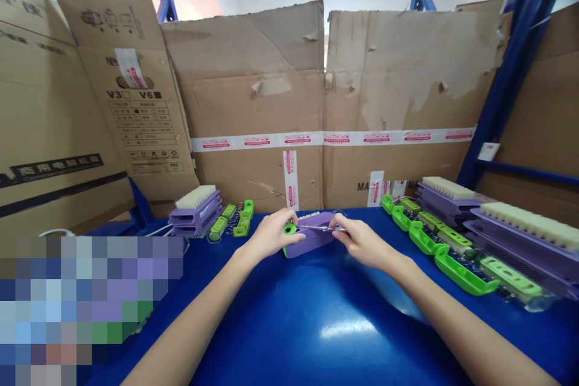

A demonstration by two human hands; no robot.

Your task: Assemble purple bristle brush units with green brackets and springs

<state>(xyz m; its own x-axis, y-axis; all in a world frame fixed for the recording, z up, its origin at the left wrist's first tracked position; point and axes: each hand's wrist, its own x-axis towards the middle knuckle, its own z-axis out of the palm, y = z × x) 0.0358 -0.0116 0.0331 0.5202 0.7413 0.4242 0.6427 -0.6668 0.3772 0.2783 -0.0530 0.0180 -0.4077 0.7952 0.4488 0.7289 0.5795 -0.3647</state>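
Where our two arms converge near the far edge of the blue worktop [289,319], we have the purple piece [312,246] between the hands, its long side slanting slightly up toward the right. Our left hand [271,233] is closed on its left end, beside the bright green end part [289,229], with thumb and fingers bent around it. Our right hand [357,236] is closed in a pinch on a thin metal rod [319,227], which lies across the purple piece and points toward the left hand. We cannot tell whether the rod's tip touches the green end part, nor whether the purple piece rests fully on the worktop.

To the left, we see a purple stack with cream bristles on top [196,211], lime strips [221,222] and a bright green bracket [245,218] just beside it. To the right, we see a row of green brackets [423,238], lime blocks [511,276] and bristled purple stacks [525,247]. Cardboard panels [253,102], joined by printed tape [303,138], stand behind the worktop.
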